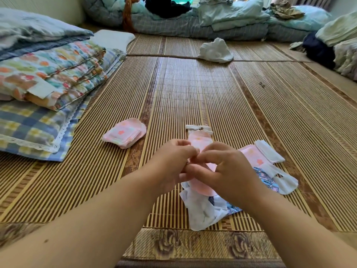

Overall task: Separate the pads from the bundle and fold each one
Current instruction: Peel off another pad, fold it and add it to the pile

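A long pink pad [199, 141] with pale flower prints stretches away from me over the bamboo mat, and both hands pinch its middle. My left hand [170, 163] and my right hand [229, 171] meet fingertip to fingertip on it, hiding that part. Its near rounded end [200, 188] shows below the hands. Under and to the right lies the bundle [270, 171] of pink and white pads with a blue printed wrapper. A small stack of folded pink pads [124, 135] rests to the left.
The bamboo mat [193, 89] covers the floor. Folded quilts and a checked pillow [38, 89] are stacked at left. A crumpled white cloth [216, 51] lies farther ahead. Bedding piles line the back and right edge [343, 51].
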A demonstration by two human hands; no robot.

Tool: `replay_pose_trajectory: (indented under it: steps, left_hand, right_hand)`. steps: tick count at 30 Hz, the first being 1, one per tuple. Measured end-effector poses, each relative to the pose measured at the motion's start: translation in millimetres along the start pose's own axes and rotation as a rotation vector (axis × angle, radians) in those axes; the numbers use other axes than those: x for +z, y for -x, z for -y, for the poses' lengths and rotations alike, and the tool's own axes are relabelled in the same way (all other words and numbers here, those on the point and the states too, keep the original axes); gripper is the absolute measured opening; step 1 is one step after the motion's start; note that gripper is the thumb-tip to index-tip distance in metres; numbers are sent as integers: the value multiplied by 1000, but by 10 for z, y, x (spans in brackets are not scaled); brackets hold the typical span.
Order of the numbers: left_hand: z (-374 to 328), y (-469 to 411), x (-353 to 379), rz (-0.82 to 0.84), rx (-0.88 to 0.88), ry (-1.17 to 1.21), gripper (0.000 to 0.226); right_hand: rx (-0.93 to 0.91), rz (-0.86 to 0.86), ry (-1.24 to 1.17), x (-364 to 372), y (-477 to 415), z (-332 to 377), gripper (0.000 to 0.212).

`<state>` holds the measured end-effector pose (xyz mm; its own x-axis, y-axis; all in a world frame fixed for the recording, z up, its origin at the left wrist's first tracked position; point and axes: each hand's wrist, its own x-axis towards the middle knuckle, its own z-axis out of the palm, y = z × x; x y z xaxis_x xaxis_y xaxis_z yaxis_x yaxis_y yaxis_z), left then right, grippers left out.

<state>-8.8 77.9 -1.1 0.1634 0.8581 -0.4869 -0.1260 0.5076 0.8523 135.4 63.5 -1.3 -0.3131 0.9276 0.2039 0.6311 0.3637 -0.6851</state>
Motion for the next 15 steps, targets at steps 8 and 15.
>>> replay_pose_trajectory:
  steps: [8,15]
  left_hand:
    - [-234,-26,-263,-119,61,224,16]
    - [-364,-196,-988,-422,220,525,24]
  right_hand:
    - [43,-67,50,-130,-58,-138,25]
    - [395,237,428,-196,-59,-618,67]
